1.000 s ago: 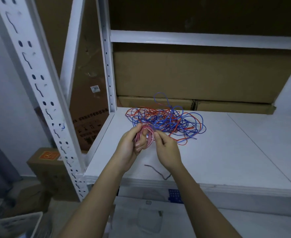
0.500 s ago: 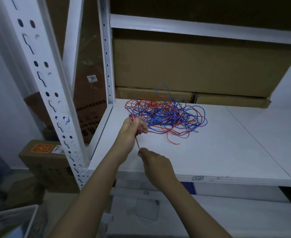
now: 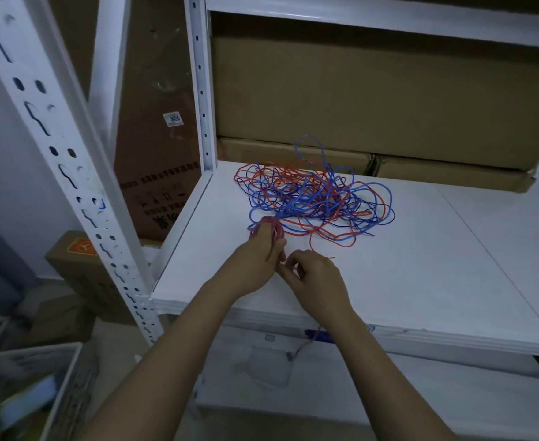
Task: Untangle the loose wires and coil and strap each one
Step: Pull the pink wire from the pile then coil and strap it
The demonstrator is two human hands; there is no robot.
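A tangle of red and blue wires (image 3: 319, 198) lies on the white shelf board (image 3: 420, 265), toward its back left. My left hand (image 3: 258, 256) grips a small coil of red wire (image 3: 269, 229) at the near edge of the tangle. Close beside it, my right hand (image 3: 317, 278) has its fingers curled and pinches a thin wire end next to the left fingers. A loose red wire end (image 3: 322, 254) trails past the right hand. Most of the coil is hidden by my left fingers.
Brown cardboard boxes (image 3: 373, 100) fill the back of the shelf. White perforated uprights (image 3: 203, 90) stand at the left. A lower shelf (image 3: 325, 393) sits below, a dark strap (image 3: 306, 343) hanging at the board's front edge. Boxes and a white crate (image 3: 23, 377) are on the floor at left.
My right hand, which had pulled back toward the shelf's front edge, has come forward again next to the left hand. The left hand keeps its grip on the red coil.
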